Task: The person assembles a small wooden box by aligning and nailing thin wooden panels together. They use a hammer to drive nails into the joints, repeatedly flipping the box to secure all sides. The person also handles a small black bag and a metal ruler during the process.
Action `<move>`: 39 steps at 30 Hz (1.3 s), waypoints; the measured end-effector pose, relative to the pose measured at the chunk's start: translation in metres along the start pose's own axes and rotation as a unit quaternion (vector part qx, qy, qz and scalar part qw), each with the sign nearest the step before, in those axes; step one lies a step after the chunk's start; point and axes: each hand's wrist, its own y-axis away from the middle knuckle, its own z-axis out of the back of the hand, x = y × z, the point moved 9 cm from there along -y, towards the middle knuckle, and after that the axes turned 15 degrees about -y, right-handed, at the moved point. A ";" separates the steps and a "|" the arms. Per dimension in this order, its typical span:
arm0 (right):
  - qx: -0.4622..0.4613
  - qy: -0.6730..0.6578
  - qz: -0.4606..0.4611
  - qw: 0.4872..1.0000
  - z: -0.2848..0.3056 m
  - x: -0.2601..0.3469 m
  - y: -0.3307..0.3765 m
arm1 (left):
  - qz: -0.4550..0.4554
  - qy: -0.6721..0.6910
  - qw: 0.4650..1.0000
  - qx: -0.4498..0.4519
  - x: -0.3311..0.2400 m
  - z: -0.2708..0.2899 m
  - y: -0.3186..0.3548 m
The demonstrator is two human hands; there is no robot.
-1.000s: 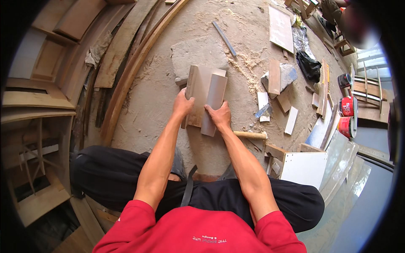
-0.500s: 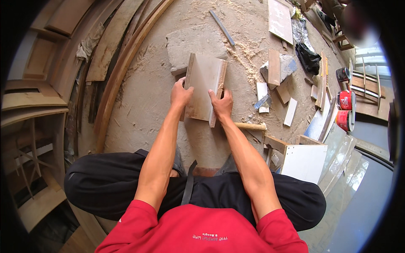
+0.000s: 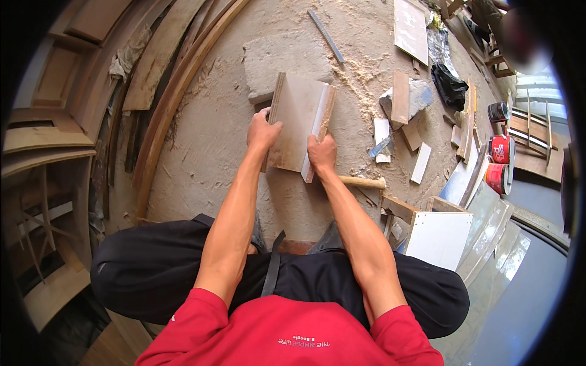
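Between my two hands is a wooden drawer-like piece (image 3: 297,125), a flat panel with raised side strips along its left and right edges. My left hand (image 3: 263,131) grips the left side strip, thumb over the inner edge. My right hand (image 3: 322,152) is closed round the right strip near its lower end. The piece tilts slightly to the right, its far end over a rough stone slab (image 3: 268,55) on the floor. The undersides of the fingers are hidden. Just below my right wrist shows the wooden handle (image 3: 363,182) of a tool whose head I cannot make out.
Long curved boards (image 3: 177,91) lean along the left. A metal strip (image 3: 326,36) lies among sawdust beyond the slab. To the right are a stone with a wood block (image 3: 400,97), a black plastic bag (image 3: 448,87), red cans (image 3: 497,177) and a white-faced box (image 3: 438,239).
The wooden piece has turned slightly clockwise, its far end shifting right. My right hand's thumb has drawn in closer to the right strip; my left hand keeps its hold.
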 end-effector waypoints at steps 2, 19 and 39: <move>-0.014 0.028 0.007 0.999 -0.004 0.005 0.003 | -0.005 0.012 1.000 0.002 -0.001 0.001 -0.001; -0.068 0.049 0.019 0.996 0.003 0.009 0.002 | 0.019 0.002 0.999 0.026 0.002 0.002 -0.004; 0.036 -0.290 -0.033 0.956 0.013 -0.020 -0.015 | 0.053 0.072 0.996 0.000 0.008 -0.003 0.002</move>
